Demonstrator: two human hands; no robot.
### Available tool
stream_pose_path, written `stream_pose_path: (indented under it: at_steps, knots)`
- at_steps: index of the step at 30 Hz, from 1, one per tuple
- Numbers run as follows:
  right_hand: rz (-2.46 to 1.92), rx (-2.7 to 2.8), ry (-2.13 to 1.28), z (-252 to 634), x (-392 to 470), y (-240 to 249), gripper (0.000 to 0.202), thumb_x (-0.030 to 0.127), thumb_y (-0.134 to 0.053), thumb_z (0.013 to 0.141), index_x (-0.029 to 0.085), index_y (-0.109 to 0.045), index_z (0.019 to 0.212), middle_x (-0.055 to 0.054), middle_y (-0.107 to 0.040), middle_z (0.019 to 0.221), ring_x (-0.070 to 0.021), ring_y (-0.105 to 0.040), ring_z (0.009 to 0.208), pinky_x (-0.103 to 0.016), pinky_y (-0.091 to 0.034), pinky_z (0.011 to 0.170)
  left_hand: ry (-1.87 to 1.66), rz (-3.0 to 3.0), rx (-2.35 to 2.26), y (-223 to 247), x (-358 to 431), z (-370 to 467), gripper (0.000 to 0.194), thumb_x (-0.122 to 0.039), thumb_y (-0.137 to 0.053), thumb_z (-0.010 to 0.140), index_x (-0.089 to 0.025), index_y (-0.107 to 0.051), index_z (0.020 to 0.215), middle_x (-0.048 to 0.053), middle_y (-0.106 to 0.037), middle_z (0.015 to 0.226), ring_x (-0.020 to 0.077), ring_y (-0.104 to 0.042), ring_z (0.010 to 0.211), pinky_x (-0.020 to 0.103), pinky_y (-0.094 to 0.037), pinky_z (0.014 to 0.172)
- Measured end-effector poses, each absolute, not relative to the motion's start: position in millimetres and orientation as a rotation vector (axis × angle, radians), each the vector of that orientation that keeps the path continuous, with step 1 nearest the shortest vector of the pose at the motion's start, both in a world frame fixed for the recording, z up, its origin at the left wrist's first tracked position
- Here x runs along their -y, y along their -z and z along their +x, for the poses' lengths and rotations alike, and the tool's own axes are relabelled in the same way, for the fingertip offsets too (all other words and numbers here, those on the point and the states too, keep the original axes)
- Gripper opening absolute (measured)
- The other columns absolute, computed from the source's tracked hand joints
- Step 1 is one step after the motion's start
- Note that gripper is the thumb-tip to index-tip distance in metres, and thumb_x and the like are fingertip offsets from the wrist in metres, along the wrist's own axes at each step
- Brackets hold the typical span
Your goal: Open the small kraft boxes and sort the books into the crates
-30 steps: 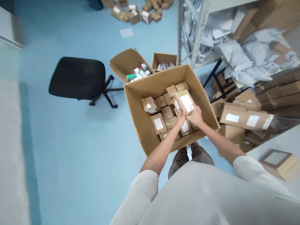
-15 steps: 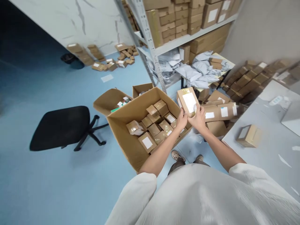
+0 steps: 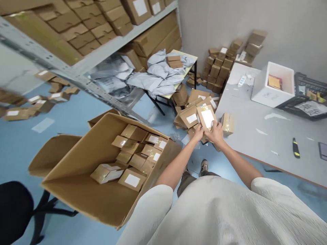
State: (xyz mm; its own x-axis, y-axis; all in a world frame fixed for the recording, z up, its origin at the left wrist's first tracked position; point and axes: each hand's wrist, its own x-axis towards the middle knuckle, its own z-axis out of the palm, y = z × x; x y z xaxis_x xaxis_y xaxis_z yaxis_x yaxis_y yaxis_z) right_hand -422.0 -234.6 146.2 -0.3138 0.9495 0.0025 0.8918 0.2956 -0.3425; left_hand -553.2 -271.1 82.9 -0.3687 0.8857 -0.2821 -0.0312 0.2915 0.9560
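A small taped cardboard box with a white label (image 3: 205, 117) is held up between both hands in front of me. My left hand (image 3: 198, 132) grips its lower left corner, and my right hand (image 3: 216, 132) holds the lower right side, its thumb near the label. To the left stands a large open carton (image 3: 76, 190) with several small brown boxes inside. Another taped box (image 3: 227, 123) sits at the table's edge, just right of my right hand. More labelled boxes (image 3: 187, 116) lie in a pile behind the held one.
A grey table (image 3: 258, 136) on the right bears a white foam bin (image 3: 272, 85), a black crate (image 3: 306, 98) and a cutter (image 3: 296, 148). Metal shelving (image 3: 102, 51) rises at the upper left. Grey bags (image 3: 160, 76) cover a small table. A black chair (image 3: 15, 207) stands lower left.
My view has turned right, so the large carton and shelving sit further left and more of the grey table shows. Both hands still hold the labelled box, now beside the table's edge.
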Motion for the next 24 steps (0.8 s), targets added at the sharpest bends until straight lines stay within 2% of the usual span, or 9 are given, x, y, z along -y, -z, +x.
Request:
stream_pose_path:
  at_steps: [6,10,16,20,24]
  knots:
    - [-1.858,2.566,-0.398,-361.3,225.0,-128.8,0.07,0.064,-0.059,0.102,0.016,-0.054,0.152,-0.027,-0.053,0.151,-0.0439,-0.047,0.139,-0.06,-0.035,0.117,-1.082,0.825,-1.481,-70.8,237.1,-508.4,0.074,-0.031,-0.074,0.094,-0.028,-0.054,0.165,0.009,-0.074,0.149,0.0272,-0.068,0.139,0.047,-0.052,0.122]
    - [-1.775,2.606,-0.394,-340.5,219.0,-120.5,0.069,0.06,-0.052,0.106,0.017,-0.049,0.16,-0.028,-0.042,0.168,-0.0452,-0.038,0.149,-0.064,-0.03,0.12,-1.055,0.847,-1.488,-60.3,222.7,-498.6,0.08,-0.026,-0.075,0.09,-0.025,-0.052,0.167,0.011,-0.07,0.154,0.0289,-0.063,0.146,0.049,-0.048,0.126]
    - [-1.738,2.663,-0.391,-325.9,201.9,-114.9,0.072,0.041,-0.054,0.104,0.013,-0.038,0.169,-0.028,-0.038,0.173,-0.0435,-0.033,0.155,-0.067,-0.024,0.125,-1.083,0.856,-1.449,-47.7,198.1,-484.6,0.079,-0.017,-0.063,0.092,-0.02,-0.047,0.17,0.011,-0.054,0.17,0.0242,-0.051,0.159,0.044,-0.039,0.133]
    - [-1.742,2.686,-0.377,-312.4,190.5,-111.9,0.076,0.032,-0.055,0.1,0.016,-0.034,0.172,-0.026,-0.033,0.178,-0.0423,-0.03,0.16,-0.068,-0.025,0.125,-1.068,0.909,-1.449,-47.0,180.7,-476.0,0.075,-0.017,-0.059,0.094,-0.022,-0.05,0.168,0.008,-0.055,0.17,0.0229,-0.05,0.16,0.043,-0.038,0.134]
    - [-1.796,2.676,-0.381,-298.7,178.4,-109.8,0.08,0.029,-0.055,0.098,0.016,-0.03,0.173,-0.026,-0.029,0.18,-0.0416,-0.026,0.163,-0.068,-0.027,0.125,-1.039,0.959,-1.47,-52.6,161.6,-466.9,0.067,-0.023,-0.062,0.096,-0.022,-0.059,0.162,0.009,-0.06,0.165,0.0269,-0.057,0.154,0.046,-0.042,0.132]
